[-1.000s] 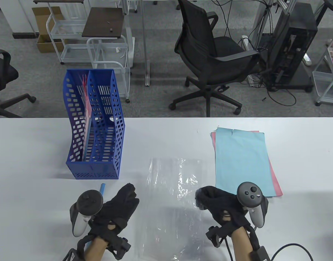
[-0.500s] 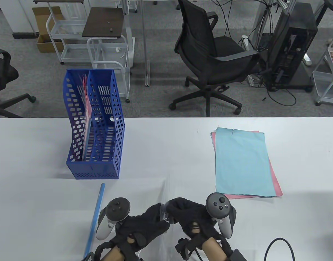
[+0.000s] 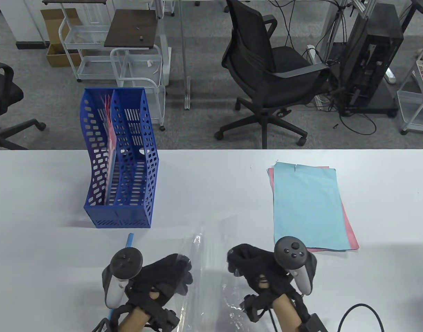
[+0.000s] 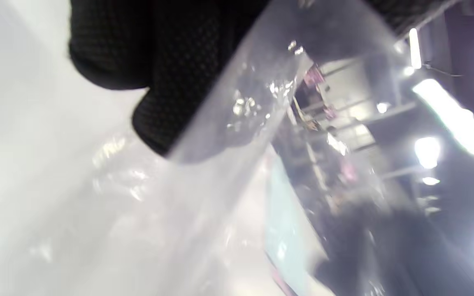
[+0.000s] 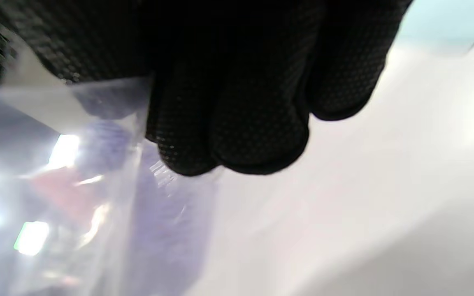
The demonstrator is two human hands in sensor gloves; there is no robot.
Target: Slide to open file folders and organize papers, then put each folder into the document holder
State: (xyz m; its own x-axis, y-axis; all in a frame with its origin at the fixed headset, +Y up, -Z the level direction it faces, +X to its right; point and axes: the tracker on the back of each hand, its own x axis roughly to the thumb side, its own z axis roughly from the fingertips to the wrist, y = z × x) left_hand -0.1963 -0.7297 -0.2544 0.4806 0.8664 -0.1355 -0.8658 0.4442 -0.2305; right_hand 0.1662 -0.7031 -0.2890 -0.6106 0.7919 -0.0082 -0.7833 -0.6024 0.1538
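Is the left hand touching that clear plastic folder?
Touching. In the left wrist view the left hand's fingers pinch the clear plastic folder, with the sheet lying over one fingertip.

table view overhead, 2 wrist close-ups

The document holder stands far left, papers right, a folder apparently between the hands.

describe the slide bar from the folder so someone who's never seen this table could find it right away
Start at the blue perforated plastic document holder on the white table's left half. Just in front of it, a thin light-blue plastic slide bar lies on the table, running back under the left hand. It is the only thin stick-shaped thing; its neighbours are flat sheets.
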